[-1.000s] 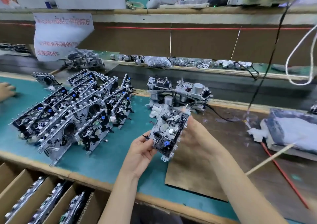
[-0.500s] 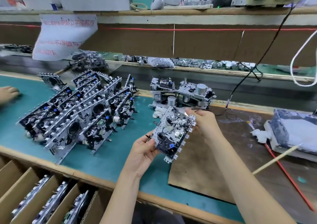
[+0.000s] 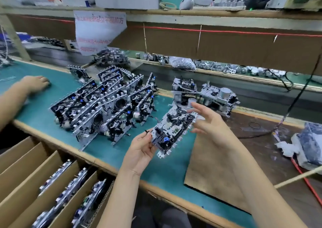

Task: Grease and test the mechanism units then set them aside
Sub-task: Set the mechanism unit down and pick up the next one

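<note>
Head view. The left hand (image 3: 141,149), palm up, grips the near lower corner of a silver metal mechanism unit with black levers and a blue button (image 3: 171,131), thumb and fingers curled round its edge. The unit is held in the air, tilted, above the teal-matted counter (image 3: 162,172).

The right hand (image 3: 207,121) is released, its fingers (image 3: 198,106) spread and straight just beside the unit's far right edge. Whether a fingertip touches it cannot be told.

To the left, a leaning batch of like units (image 3: 104,105) stands in rows on the mat. Two grey units with round motor cans (image 3: 205,95) lie behind. A brown cardboard sheet (image 3: 214,166) lies under the right forearm. A divided cardboard box (image 3: 26,175) below the counter edge holds units on edge. Another person's hand (image 3: 34,84) rests on the mat at far left.

Judgement: this looks like the testing step, since neither hand holds a grease tool. The next move probably calls for the right hand to work the levers. The unit can then be set against the batch gently, as the leaning rows look easy to topple.
</note>
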Demonstrator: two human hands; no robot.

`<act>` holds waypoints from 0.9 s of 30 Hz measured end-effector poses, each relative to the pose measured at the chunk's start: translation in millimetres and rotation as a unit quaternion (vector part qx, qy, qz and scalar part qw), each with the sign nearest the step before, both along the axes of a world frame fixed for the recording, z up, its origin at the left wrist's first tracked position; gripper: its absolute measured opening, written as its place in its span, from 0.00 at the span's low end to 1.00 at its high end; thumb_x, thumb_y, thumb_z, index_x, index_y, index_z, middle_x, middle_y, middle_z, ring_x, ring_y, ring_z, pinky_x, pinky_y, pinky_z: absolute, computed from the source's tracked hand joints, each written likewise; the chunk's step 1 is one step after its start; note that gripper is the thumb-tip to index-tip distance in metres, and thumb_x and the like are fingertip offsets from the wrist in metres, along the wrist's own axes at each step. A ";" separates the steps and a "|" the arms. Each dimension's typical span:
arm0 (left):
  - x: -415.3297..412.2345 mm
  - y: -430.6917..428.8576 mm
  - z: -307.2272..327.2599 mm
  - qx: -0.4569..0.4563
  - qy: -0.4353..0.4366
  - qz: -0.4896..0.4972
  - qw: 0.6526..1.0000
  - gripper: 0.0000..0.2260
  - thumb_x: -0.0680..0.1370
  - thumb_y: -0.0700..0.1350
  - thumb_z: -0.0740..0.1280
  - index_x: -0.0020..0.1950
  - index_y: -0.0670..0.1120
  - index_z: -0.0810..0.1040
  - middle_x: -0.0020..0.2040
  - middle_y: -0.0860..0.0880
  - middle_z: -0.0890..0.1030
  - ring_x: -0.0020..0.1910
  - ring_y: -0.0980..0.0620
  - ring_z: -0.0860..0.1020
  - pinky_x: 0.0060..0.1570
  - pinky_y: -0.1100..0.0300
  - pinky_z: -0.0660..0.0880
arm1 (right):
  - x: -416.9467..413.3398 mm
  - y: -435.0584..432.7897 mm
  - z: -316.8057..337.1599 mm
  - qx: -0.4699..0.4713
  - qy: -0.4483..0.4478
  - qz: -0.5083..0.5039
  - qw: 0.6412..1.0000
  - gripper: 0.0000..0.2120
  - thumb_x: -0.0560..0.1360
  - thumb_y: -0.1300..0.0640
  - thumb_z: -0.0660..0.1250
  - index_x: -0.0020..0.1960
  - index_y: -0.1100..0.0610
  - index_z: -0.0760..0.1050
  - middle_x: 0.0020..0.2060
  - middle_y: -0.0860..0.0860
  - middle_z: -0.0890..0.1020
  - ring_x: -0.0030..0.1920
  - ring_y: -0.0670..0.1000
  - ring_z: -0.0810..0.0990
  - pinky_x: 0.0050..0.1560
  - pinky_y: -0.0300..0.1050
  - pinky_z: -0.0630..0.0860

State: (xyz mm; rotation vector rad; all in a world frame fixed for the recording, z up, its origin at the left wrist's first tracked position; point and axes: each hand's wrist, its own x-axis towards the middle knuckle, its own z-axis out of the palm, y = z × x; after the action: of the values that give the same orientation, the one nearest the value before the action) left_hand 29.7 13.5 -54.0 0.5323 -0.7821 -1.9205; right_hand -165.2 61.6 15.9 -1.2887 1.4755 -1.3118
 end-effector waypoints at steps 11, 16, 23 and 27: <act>144.5 38.9 31.5 0.061 0.046 0.244 0.967 0.16 0.47 0.41 0.84 0.27 0.39 0.82 0.32 0.46 0.83 0.30 0.53 0.82 0.22 0.64 0.75 | 160.8 -23.5 17.3 -0.191 0.170 0.194 0.947 0.23 0.70 0.68 0.70 0.60 0.51 0.70 0.40 0.56 0.78 0.34 0.49 0.72 0.38 0.36 0.69; 216.2 59.3 29.5 0.140 0.036 0.335 0.931 0.07 0.69 0.39 0.76 0.33 0.40 0.82 0.33 0.46 0.83 0.28 0.56 0.81 0.27 0.67 0.76 | 240.2 -42.3 1.7 -0.209 0.165 0.264 0.927 0.25 0.69 0.68 0.70 0.63 0.58 0.68 0.46 0.47 0.77 0.30 0.41 0.68 0.37 0.32 0.67; 293.1 76.0 -0.8 0.227 0.013 0.460 0.858 0.06 0.78 0.42 0.63 0.45 0.39 0.74 0.46 0.42 0.79 0.46 0.49 0.79 0.28 0.66 0.77 | 330.5 -64.4 -40.0 -0.137 0.233 0.349 0.897 0.19 0.70 0.63 0.72 0.59 0.62 0.72 0.51 0.55 0.77 0.47 0.49 0.75 0.48 0.36 0.69; 319.6 85.6 -14.9 0.282 -0.244 0.444 0.814 0.12 0.75 0.47 0.69 0.46 0.37 0.74 0.41 0.40 0.81 0.40 0.47 0.81 0.37 0.58 0.79 | 357.1 -68.7 -67.1 -0.060 0.278 0.384 0.878 0.20 0.71 0.57 0.72 0.59 0.61 0.72 0.55 0.56 0.78 0.55 0.53 0.76 0.51 0.38 0.69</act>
State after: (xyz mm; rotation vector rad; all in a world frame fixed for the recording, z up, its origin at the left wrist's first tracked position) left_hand 349.4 99.1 -68.9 1.5010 -0.1367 -1.0781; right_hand 191.9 -7.1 -51.2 -2.1625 1.0119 -0.5177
